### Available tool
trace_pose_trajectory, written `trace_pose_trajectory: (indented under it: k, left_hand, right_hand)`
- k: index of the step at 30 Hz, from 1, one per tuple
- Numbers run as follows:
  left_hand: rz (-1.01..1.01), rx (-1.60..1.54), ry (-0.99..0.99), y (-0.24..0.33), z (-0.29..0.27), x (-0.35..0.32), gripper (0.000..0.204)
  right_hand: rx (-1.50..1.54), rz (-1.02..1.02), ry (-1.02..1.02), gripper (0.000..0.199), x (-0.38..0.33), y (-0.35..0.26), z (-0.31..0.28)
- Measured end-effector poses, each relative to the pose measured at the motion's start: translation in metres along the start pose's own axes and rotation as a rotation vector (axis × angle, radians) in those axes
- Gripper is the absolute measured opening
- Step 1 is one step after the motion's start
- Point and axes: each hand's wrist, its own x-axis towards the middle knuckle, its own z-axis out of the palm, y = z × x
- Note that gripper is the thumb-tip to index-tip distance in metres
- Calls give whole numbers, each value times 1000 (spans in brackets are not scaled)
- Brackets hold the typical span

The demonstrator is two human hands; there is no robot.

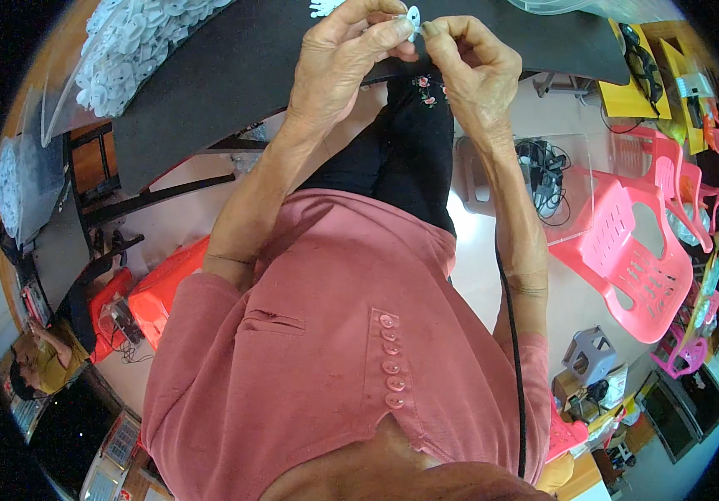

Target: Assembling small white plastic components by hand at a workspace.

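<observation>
The dark bench (234, 75) fills the top of the view, its near edge running across just beyond the person's knees, and a large clear bag of small white plastic pieces (138, 46) lies on its left end, well apart from the hands. A few loose white pieces (324, 7) sit at the bench's far edge, just left of the hands. To the right stand pink plastic chairs (627, 250), and beyond them yellow boxes (635, 92) on the floor side; a clear plastic bin with black cables (543, 175) sits between the chairs and the person's dark trousers. Both hands are raised together over the bench edge, meeting around one small white plastic piece (413, 18). The left hand (343, 58) pinches it from the left, thumb and forefinger closed on its edge; the right hand (468, 67) comes in from the right, its fingertips closed against the same piece. The piece lies between the two grips, at the fingertips of both, so neither hand is nearer; it is too small and covered to tell its long axis. No labels can be made out.
</observation>
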Motion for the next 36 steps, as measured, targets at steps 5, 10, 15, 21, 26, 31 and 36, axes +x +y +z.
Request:
trace_pose_trajectory:
  k: [5, 10, 15, 21, 26, 31, 36]
  left_hand:
    - [33, 136, -16, 0, 1, -1, 14]
    - [15, 129, 39, 2, 4, -2, 13]
    - [1, 136, 38, 0, 3, -1, 14]
    - [0, 87, -34, 0, -3, 1, 16]
    - [-16, -9, 8, -2, -5, 1, 17]
    - [-16, -24, -8, -2, -4, 2, 17]
    - [-16, 7, -32, -3, -5, 3, 16]
  right_hand:
    - [-94, -74, 53, 12, -1, 2, 3]
    - [-32, -78, 3, 12, -3, 0, 4]
    - [-104, -110, -17, 14, -2, 5, 3]
    - [65, 21, 12, 18, 1, 5, 1]
    - [118, 16, -30, 19, 4, 8, -4]
    - [57, -12, -52, 17, 2, 5, -1]
    - [-42, -51, -64, 15, 2, 4, 0]
